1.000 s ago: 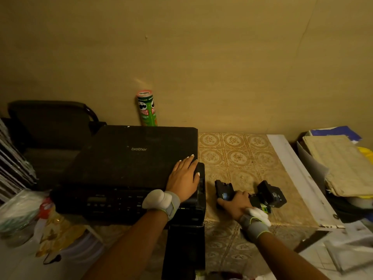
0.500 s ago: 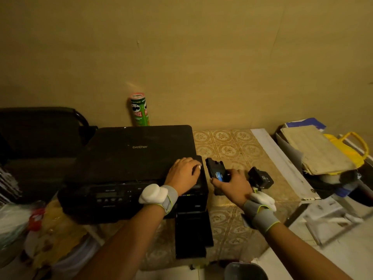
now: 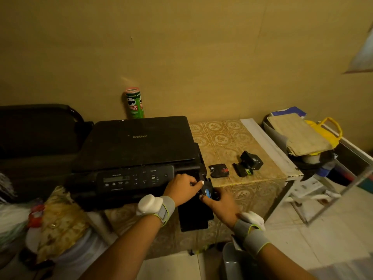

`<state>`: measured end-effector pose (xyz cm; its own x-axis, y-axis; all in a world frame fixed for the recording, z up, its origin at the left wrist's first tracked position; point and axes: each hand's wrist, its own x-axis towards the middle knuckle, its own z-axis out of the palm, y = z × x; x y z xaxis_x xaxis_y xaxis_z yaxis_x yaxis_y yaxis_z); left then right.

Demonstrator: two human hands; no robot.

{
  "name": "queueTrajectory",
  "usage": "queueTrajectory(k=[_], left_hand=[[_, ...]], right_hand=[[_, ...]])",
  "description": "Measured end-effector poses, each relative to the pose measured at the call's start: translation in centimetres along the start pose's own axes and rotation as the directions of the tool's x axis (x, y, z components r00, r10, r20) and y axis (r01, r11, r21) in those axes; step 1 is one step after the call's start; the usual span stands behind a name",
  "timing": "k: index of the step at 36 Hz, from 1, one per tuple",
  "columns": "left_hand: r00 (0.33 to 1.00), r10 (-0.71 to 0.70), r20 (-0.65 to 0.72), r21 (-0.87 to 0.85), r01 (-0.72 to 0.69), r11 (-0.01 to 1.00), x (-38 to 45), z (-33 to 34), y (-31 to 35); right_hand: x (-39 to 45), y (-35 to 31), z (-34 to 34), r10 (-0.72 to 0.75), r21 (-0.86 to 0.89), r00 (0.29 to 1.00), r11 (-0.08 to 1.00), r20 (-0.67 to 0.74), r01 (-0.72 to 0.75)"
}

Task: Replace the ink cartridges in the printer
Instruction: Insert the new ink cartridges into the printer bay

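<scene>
At the left of the table stands the black printer point(image 3: 139, 150), its lid down and its cartridge door point(image 3: 193, 217) hanging open below the near right corner. Against that corner the left hand point(image 3: 181, 189) is curled, fingertips pinching the top of a blue-labelled cartridge point(image 3: 207, 191); the right hand point(image 3: 221, 207) closes around the same cartridge from below, so both grip it at the mouth of the bay. Whether it is going in or coming out cannot be told, since the hands cover the slot. Further right on the patterned tablecloth point(image 3: 222, 138) lie a red-labelled cartridge point(image 3: 219, 170), a green-labelled one point(image 3: 242, 170) and a thicker black cartridge point(image 3: 251, 160), all loose and well apart from the printer. By this showing the job is early to midway: one cartridge in hand, three waiting.
</scene>
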<state>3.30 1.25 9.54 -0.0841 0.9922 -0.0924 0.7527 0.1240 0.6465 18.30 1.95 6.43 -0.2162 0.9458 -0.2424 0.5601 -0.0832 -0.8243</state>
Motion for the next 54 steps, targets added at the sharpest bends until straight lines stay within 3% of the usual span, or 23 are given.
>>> queueTrajectory(k=[6,12,18,26,35,54], left_hand=[[0.997,-0.071,-0.007,-0.007,0.071,0.997,-1.9,1.8,-0.5],[0.985,-0.158,-0.07,0.023,0.16,0.987,-2.5,3.0,-0.4],[0.961,-0.247,-0.125,-0.083,0.238,0.968,-2.4,3.3,-0.6],[0.939,-0.315,-0.136,-0.171,0.291,0.941,-2.2,2.7,-1.0],[0.924,-0.365,-0.118,-0.121,0.351,0.928,-1.6,2.3,-1.0],[0.939,-0.334,-0.08,-0.049,0.331,0.942,1.4,2.9,-1.3]], right_hand=[[-1.1,1.8,0.9,0.022,0.155,0.984,0.987,0.179,-0.05],[-1.4,1.9,1.1,0.036,0.173,0.951,0.98,0.306,-0.093],[-1.0,1.8,1.4,0.048,0.234,0.95,0.964,0.309,-0.125],[-0.4,1.6,1.6,0.004,0.158,0.934,0.985,0.358,-0.064],[0.7,1.1,2.6,-0.021,0.003,0.946,1.0,0.324,0.022],[3.3,1.0,3.7,0.043,0.0,0.948,0.999,0.315,-0.046]])
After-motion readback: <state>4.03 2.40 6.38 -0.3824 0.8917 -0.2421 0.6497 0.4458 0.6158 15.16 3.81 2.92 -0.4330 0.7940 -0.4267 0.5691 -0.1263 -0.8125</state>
